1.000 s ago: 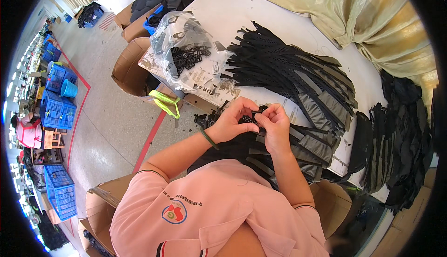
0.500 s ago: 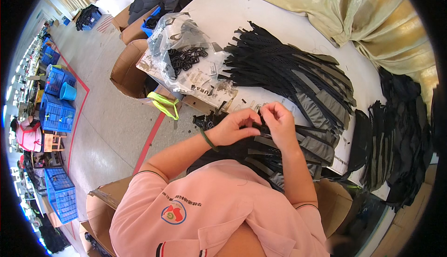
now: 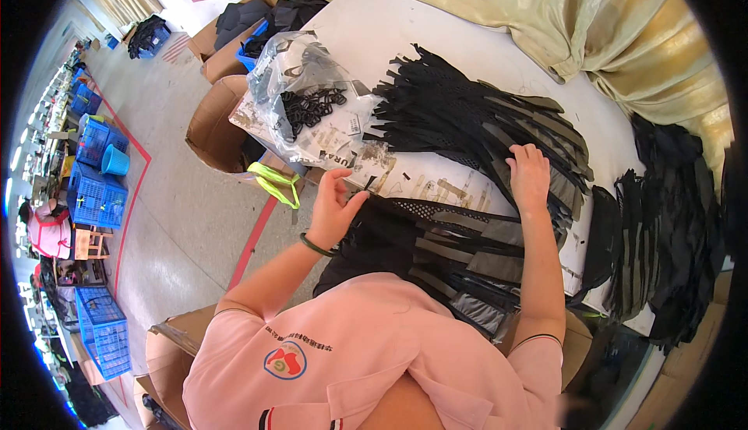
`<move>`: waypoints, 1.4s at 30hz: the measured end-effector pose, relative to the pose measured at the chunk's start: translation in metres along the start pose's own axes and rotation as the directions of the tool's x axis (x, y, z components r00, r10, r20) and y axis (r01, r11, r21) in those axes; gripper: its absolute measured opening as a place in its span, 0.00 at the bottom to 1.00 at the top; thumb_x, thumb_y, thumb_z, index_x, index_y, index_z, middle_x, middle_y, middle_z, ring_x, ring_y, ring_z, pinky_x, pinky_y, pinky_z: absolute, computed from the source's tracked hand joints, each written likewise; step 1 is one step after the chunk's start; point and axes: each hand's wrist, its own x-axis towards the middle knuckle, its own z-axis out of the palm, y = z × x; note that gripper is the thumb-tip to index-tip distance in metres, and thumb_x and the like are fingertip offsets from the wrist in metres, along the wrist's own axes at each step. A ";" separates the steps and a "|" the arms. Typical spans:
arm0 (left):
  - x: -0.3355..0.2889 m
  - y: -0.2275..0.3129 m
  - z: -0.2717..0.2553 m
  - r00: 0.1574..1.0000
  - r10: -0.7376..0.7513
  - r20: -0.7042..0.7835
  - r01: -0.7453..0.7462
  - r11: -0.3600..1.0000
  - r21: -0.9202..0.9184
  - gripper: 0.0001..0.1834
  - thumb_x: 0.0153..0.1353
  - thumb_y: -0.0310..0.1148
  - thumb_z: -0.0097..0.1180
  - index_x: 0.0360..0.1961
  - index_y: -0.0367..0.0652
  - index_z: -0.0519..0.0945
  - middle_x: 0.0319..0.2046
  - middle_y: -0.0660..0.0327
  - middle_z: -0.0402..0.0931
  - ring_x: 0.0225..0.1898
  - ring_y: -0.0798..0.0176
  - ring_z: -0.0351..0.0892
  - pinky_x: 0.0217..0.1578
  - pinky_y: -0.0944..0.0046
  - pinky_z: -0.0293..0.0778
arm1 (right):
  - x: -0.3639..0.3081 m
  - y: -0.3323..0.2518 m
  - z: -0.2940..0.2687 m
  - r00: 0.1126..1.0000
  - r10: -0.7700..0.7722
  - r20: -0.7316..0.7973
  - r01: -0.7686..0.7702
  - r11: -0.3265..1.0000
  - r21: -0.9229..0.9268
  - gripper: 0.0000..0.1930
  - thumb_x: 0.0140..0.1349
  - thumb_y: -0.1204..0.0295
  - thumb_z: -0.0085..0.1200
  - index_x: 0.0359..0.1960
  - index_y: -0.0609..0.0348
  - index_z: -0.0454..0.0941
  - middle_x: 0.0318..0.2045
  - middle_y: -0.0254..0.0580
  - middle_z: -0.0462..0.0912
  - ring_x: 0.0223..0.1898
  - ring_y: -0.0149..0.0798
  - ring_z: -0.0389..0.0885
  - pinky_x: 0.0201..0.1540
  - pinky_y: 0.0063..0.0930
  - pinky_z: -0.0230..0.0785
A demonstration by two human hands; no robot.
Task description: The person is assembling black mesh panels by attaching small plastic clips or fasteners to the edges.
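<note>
- Left hand (image 3: 333, 212): just off the table's (image 3: 425, 15) near left corner; thumb and forefinger stand apart, with nothing visible between them. The thumb is close to one end of a strap, but I cannot tell whether it touches.
- Right hand (image 3: 531, 177): over the right part of the table, at a pile of straps (image 3: 448, 95); fingers bent and close together. Whether they pinch a strap or only rest there, I cannot tell.
- The mesh strap (image 3: 427, 209) lies along the table's near edge, stretching from beside the left hand toward the right forearm. More straps (image 3: 495, 268) lie below that edge, over the person's lap.
- Black buckles (image 3: 314, 107) sit in an open plastic bag (image 3: 274, 68) on the table's left end.
- Step in hand, as I judge it: a changeover between straps, one laid down at the near edge while the right hand reaches for the pile.
- The next move seems to call for a pinch on a single strap, drawn clear of its tangled neighbours, with the left fingers free to take its end.
</note>
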 end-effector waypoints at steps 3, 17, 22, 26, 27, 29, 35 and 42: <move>0.004 0.012 0.017 0.996 0.059 0.073 -0.049 0.990 -0.129 0.17 0.55 0.31 0.61 0.45 0.43 0.71 0.27 0.67 0.65 0.22 0.78 0.59 0.22 0.78 0.60 | -0.002 0.001 -0.005 0.996 -0.087 -0.032 0.088 0.996 0.012 0.07 0.51 0.72 0.57 0.33 0.54 0.75 0.29 0.38 0.72 0.36 0.42 0.73 0.39 0.35 0.63; 0.070 0.021 0.110 0.656 -0.296 0.694 0.741 0.425 -0.520 0.15 0.63 0.43 0.52 0.44 0.45 0.77 0.35 0.66 0.76 0.33 0.69 0.75 0.34 0.66 0.73 | -0.080 -0.071 -0.119 0.814 -0.386 0.434 0.183 0.879 0.439 0.03 0.47 0.74 0.55 0.26 0.55 0.78 0.23 0.38 0.71 0.32 0.41 0.73 0.37 0.34 0.62; 0.070 0.012 0.086 0.778 -0.248 0.578 0.603 0.555 -0.573 0.13 0.64 0.39 0.51 0.43 0.44 0.78 0.35 0.66 0.74 0.34 0.71 0.71 0.34 0.69 0.70 | -0.092 -0.039 -0.119 0.836 -0.225 0.501 0.209 0.974 0.087 0.06 0.49 0.76 0.48 0.21 0.53 0.78 0.23 0.40 0.73 0.31 0.41 0.75 0.38 0.35 0.61; 0.060 0.013 0.062 0.819 -0.257 0.513 0.542 0.642 -0.543 0.11 0.64 0.31 0.50 0.45 0.39 0.77 0.37 0.64 0.73 0.36 0.73 0.71 0.35 0.70 0.72 | -0.091 -0.027 -0.100 0.833 -0.058 0.551 0.117 0.990 -0.072 0.05 0.50 0.74 0.51 0.27 0.53 0.79 0.24 0.41 0.75 0.33 0.41 0.76 0.40 0.38 0.60; 0.057 0.012 0.057 0.835 -0.254 0.488 0.513 0.679 -0.524 0.11 0.63 0.29 0.51 0.45 0.39 0.77 0.37 0.64 0.73 0.36 0.73 0.71 0.34 0.70 0.72 | -0.083 -0.034 -0.096 0.832 -0.066 0.551 0.121 0.991 -0.064 0.05 0.50 0.74 0.51 0.27 0.53 0.79 0.24 0.41 0.75 0.33 0.41 0.76 0.40 0.38 0.60; 0.052 0.009 0.051 0.850 -0.238 0.470 0.480 0.716 -0.506 0.12 0.61 0.26 0.53 0.46 0.38 0.77 0.37 0.64 0.74 0.35 0.73 0.71 0.34 0.71 0.73 | -0.064 -0.064 -0.087 0.919 -0.145 0.366 0.044 0.962 0.270 0.10 0.51 0.71 0.56 0.37 0.56 0.78 0.27 0.44 0.77 0.38 0.44 0.77 0.42 0.38 0.63; 0.039 0.025 0.040 0.885 -0.108 0.453 0.348 0.799 -0.490 0.11 0.57 0.22 0.55 0.43 0.39 0.77 0.35 0.64 0.77 0.34 0.73 0.75 0.35 0.72 0.73 | -0.038 -0.156 -0.002 0.934 -0.071 0.351 -0.319 0.277 0.906 0.16 0.57 0.73 0.55 0.48 0.62 0.72 0.33 0.45 0.80 0.34 0.39 0.78 0.38 0.29 0.70; 0.085 -0.002 -0.009 0.971 -0.053 0.234 0.090 0.984 -0.152 0.08 0.59 0.29 0.56 0.38 0.39 0.78 0.30 0.64 0.77 0.31 0.72 0.74 0.33 0.72 0.71 | -0.050 -0.184 0.017 0.788 -0.092 0.609 -0.597 0.131 0.791 0.10 0.62 0.72 0.49 0.41 0.63 0.76 0.21 0.34 0.76 0.20 0.26 0.71 0.23 0.20 0.65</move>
